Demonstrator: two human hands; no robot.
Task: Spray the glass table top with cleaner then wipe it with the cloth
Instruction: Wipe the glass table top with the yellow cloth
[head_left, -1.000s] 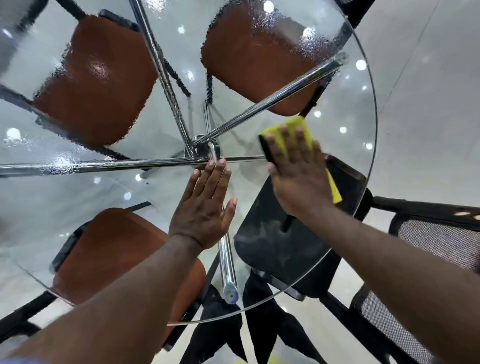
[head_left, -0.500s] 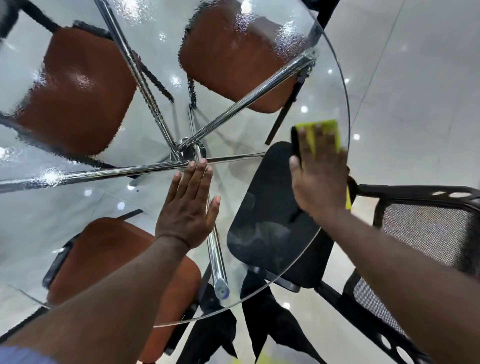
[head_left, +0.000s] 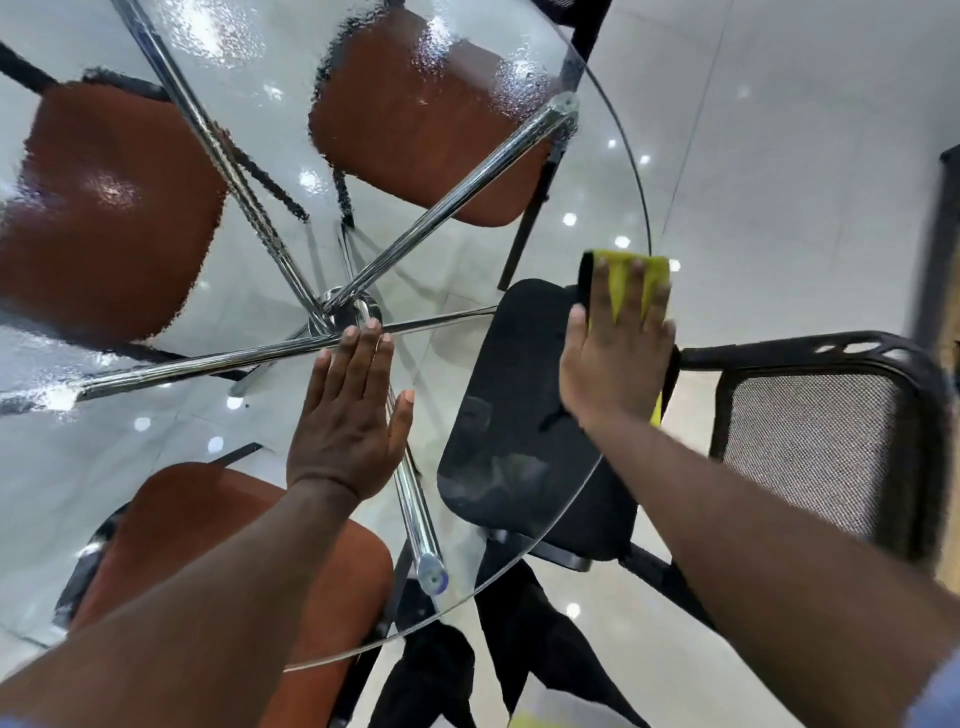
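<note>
Near us, our left hand (head_left: 347, 415) lies flat & open on the round glass surface (head_left: 171, 436), fingers together, tips by the shiny metal hub (head_left: 345, 312) under the glass. A bit farther, on the right, our right hand (head_left: 615, 358) is open too, palm pressing the yellow cloth (head_left: 631, 283) down at the glass edge, over a black chair (head_left: 519, 431). Far half of the glass looks wet w/ bumpy drops; brown chair seats (head_left: 431, 119) show through.
</note>
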